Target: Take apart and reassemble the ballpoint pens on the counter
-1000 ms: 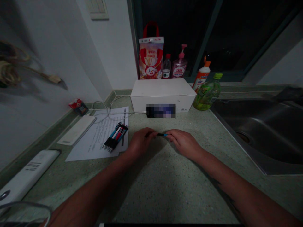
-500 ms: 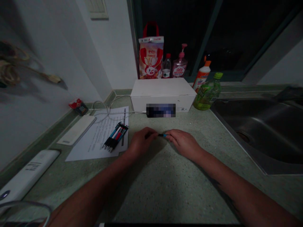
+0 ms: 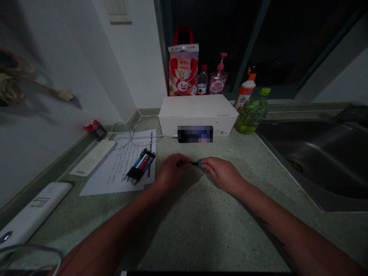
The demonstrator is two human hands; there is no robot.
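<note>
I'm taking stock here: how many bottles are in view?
4: the red-capped bottle and pink pump bottle behind the white box; the orange-capped bottle and green-capped bottle near its right end. Others could be hidden behind the box.

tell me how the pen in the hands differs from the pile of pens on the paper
The pen is held between the left hand and the right hand, while the pile of pens rests on the paper. The pen runs roughly crosswise in view; the pile slants. The pen's visible part is black and blue; the pile shows red too. Both share black and blue.
</note>
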